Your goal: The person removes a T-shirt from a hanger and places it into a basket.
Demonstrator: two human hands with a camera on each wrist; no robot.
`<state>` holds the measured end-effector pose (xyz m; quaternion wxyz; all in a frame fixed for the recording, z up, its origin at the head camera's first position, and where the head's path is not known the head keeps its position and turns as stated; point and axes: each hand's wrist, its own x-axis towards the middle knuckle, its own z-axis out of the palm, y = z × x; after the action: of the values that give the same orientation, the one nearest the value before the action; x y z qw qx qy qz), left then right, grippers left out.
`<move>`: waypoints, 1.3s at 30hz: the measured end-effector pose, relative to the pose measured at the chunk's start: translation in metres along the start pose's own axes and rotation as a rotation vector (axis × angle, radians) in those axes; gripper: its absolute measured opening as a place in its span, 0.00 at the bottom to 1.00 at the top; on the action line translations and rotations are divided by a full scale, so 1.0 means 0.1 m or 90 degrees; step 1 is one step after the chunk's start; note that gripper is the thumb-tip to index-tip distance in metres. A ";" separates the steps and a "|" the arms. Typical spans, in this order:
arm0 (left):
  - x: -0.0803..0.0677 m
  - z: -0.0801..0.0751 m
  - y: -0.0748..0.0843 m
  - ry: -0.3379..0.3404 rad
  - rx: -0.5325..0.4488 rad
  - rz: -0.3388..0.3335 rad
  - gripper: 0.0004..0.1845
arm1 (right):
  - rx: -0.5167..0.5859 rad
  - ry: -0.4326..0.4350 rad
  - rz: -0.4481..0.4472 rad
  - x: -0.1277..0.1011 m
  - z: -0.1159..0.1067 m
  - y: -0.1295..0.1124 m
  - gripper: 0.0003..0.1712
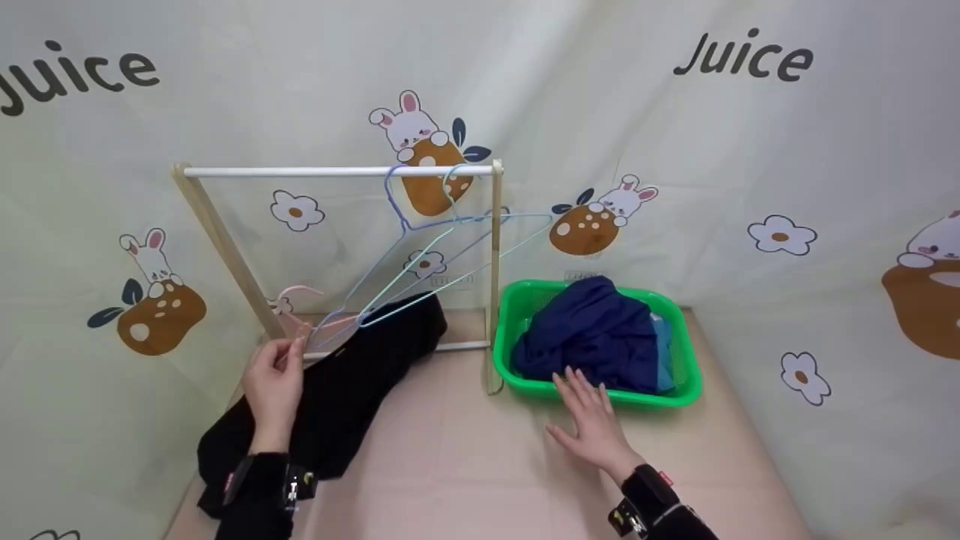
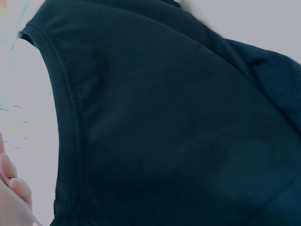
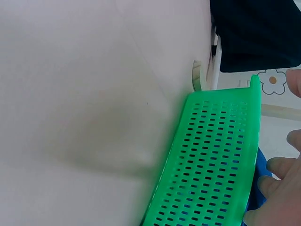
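Note:
My left hand (image 1: pixel 291 351) pinches the lower end of a thin pink hanger (image 1: pixel 303 292) just above a black garment (image 1: pixel 352 375) that lies on the table under the rack. The left wrist view is filled by the same black garment (image 2: pixel 178 122), with my fingertips (image 2: pixel 10 187) at the bottom left. My right hand (image 1: pixel 583 390) is open with its fingers spread. It rests at the front rim of a green basket (image 1: pixel 681 391), touching the navy garment (image 1: pixel 592 330) piled inside. The right wrist view shows the perforated basket wall (image 3: pixel 211 155) beside my fingers (image 3: pixel 281 189).
A small drying rack with a white bar (image 1: pixel 337 172) and wooden posts (image 1: pixel 495 277) stands at the back. A blue hanger (image 1: pixel 394 196) and a teal hanger (image 1: pixel 453 192) hang from the bar. A light blue cloth (image 1: pixel 664 346) lies under the navy one. Printed fabric walls surround the table.

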<state>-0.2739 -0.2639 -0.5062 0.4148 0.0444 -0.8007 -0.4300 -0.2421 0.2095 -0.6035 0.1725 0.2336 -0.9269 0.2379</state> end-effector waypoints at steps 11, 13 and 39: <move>-0.34 0.03 -0.30 -0.004 -0.036 0.000 0.05 | 0.003 0.002 -0.008 0.00 0.02 -0.01 0.46; -0.39 0.04 -0.33 -0.005 -0.044 0.017 0.05 | 0.004 0.001 -0.008 0.01 0.02 -0.02 0.46; -0.73 0.39 -0.04 -0.101 -0.043 0.382 0.16 | 0.043 -0.015 -0.062 0.21 0.22 -0.39 0.49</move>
<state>-0.2543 -0.2098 -0.5661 0.4608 -0.2415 -0.7930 -0.3170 -0.2442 0.1603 -0.5986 0.1651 0.2868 -0.9079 0.2573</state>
